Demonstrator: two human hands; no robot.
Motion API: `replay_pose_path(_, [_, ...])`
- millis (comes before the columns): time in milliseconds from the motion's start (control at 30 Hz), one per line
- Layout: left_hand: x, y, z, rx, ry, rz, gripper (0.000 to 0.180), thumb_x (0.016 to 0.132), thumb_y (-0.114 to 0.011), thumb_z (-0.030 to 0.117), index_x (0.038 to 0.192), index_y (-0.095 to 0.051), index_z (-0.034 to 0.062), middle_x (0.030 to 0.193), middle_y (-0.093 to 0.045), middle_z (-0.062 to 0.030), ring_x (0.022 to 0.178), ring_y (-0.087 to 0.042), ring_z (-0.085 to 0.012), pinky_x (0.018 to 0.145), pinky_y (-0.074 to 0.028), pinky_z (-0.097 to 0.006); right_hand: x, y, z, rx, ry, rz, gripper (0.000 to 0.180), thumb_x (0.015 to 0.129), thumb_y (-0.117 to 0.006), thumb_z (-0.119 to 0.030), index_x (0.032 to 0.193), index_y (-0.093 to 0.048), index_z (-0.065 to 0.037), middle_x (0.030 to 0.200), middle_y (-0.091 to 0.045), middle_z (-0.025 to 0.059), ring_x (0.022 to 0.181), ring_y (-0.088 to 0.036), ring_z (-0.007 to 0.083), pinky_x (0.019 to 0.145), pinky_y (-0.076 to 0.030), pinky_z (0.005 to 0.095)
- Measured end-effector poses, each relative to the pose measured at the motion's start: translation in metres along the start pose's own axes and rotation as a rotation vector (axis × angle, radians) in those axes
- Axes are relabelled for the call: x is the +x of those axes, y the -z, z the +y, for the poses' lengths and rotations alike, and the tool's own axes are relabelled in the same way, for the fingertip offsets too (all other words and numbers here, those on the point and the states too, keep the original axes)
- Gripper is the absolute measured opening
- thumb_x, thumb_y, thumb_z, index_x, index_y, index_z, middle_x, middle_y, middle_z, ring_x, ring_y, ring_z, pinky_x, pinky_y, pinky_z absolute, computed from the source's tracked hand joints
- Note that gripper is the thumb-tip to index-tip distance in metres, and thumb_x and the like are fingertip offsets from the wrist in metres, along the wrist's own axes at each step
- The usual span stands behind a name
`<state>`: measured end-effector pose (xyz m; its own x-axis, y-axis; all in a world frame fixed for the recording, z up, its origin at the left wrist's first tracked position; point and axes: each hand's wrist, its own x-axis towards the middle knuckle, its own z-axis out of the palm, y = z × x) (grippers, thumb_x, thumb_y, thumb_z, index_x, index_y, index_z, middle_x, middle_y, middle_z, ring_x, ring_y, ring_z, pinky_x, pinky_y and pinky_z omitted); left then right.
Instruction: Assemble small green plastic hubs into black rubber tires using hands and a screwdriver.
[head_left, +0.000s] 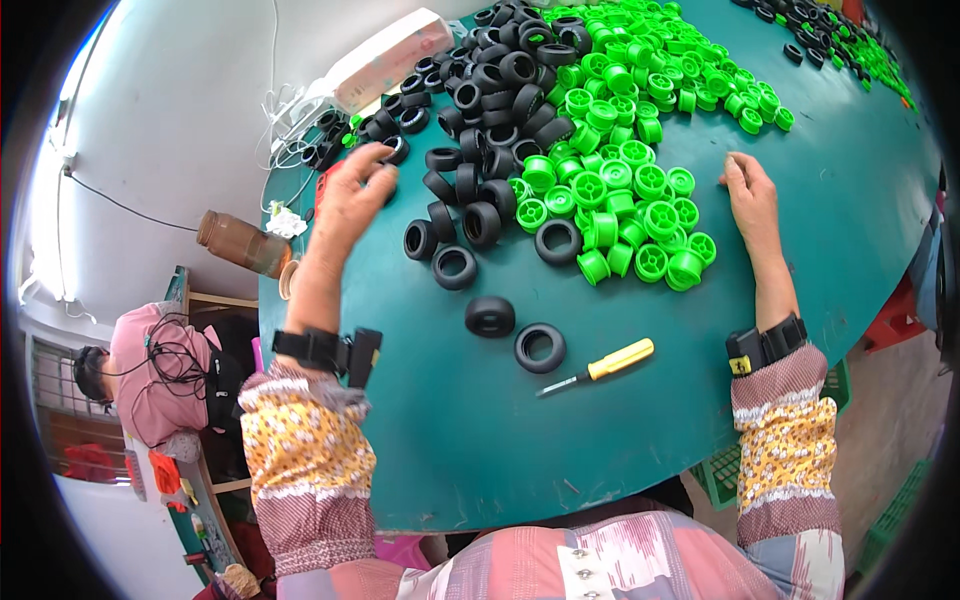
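My left hand (pixel 352 195) is raised at the left side of the table, beside the black tyres (pixel 492 100). Its thumb and forefinger are bent and apart, and no object shows between them. A red item (pixel 325 185) is partly hidden behind that hand. To the right of the green wheel rims (pixel 615 190), my right hand (pixel 752 192) hovers with fingers curled in and nothing visible in them. Nearer to me lie two loose tyres, one on its tread (pixel 490 317) and one flat (pixel 524 349). Beside them rests a screwdriver (pixel 622 359) with a yellow handle.
The green table (pixel 450 430) has a curved edge. At the back left are a tissue box (pixel 390 60), white cables and a brown jar (pixel 240 243). More tyres and rims (pixel 835 40) lie at the far right. Another person in pink (pixel 160 375) is at the left.
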<state>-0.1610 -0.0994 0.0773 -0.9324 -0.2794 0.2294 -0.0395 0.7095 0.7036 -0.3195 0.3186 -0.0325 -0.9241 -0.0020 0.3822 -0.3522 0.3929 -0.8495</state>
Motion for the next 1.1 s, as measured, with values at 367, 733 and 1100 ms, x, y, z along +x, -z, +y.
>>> replay_pose_path(367, [0.121,0.024,-0.146,0.351,0.124,0.129,0.074,0.071,-0.057,0.057,0.126,-0.042,0.0096,0.117,-0.05,-0.0193,0.11,-0.047,-0.0276,0.092,-0.035,-0.034,-0.003,0.0,-0.022,-0.038,-0.051,-0.044,0.028,0.086,-0.053,-0.025,0.098,-0.057,0.0,0.079,-0.059,0.0041,0.07,-0.054,0.0102,0.066,-0.044,0.0238])
replay_pose_path(733, [0.115,-0.019,-0.116,0.74,0.028,0.165,0.046,0.076,-0.054,0.04,0.114,-0.048,0.0156,0.089,-0.06,-0.0214,0.085,-0.057,-0.0364,0.073,-0.045,-0.044,0.0,0.003,-0.01,-0.078,-0.028,-0.06,0.026,0.086,-0.053,-0.024,0.096,-0.059,0.0,0.073,-0.057,0.0023,0.07,-0.053,0.0087,0.066,-0.043,0.0222])
replay_pose_path(1100, [0.039,-0.055,-0.036,0.609,0.064,0.122,0.055,0.066,-0.063,0.049,0.111,-0.053,0.0178,0.102,-0.058,-0.0105,0.097,-0.05,-0.0346,0.081,-0.043,-0.042,0.002,0.004,0.004,-0.104,0.003,-0.043,0.027,0.085,-0.052,-0.028,0.093,-0.06,-0.002,0.068,-0.058,0.0037,0.064,-0.052,0.0099,0.061,-0.042,0.0244])
